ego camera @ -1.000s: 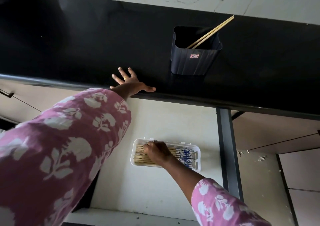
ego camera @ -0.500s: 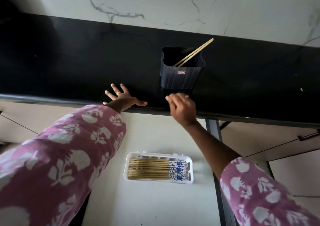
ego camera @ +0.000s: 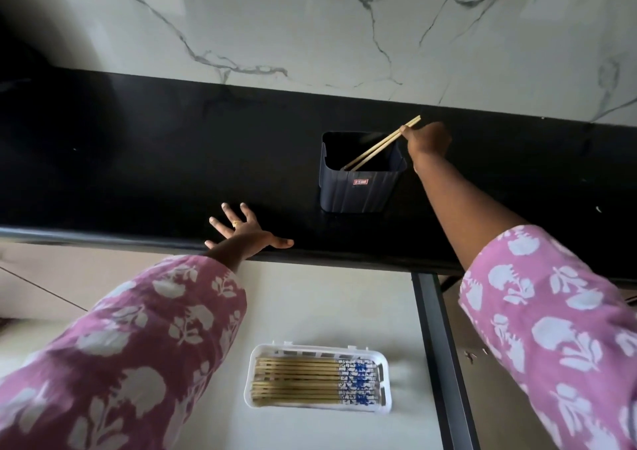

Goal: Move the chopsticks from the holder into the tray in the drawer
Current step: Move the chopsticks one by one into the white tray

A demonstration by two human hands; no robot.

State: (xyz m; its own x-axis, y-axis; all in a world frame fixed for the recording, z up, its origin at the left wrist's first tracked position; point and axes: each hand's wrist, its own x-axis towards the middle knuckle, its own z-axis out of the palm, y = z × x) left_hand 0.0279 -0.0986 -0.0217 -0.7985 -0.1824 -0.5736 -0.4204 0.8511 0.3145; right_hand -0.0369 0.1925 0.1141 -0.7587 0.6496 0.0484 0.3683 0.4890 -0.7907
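Note:
A dark blue ribbed holder point(ego camera: 358, 187) stands on the black counter. Two wooden chopsticks point(ego camera: 375, 149) lean out of it toward the upper right. My right hand point(ego camera: 427, 141) is pinched around their upper ends, just right of the holder's rim. My left hand point(ego camera: 243, 230) lies flat with spread fingers on the counter's front edge, left of the holder. Below, a white slotted tray point(ego camera: 385, 392) in the open drawer holds several chopsticks point(ego camera: 296, 382) laid side by side, their blue-patterned ends to the right.
The black counter point(ego camera: 138, 160) runs across the view under a white marble wall point(ego camera: 310, 29). The open drawer's pale floor point(ego camera: 310, 298) lies below the counter edge, bounded on the right by a dark frame rail point(ego camera: 437, 346).
My right hand rose from the tray in the drawer, passed the counter edge, and closed on the two chopsticks in the holder. The left hand stayed on the counter edge.

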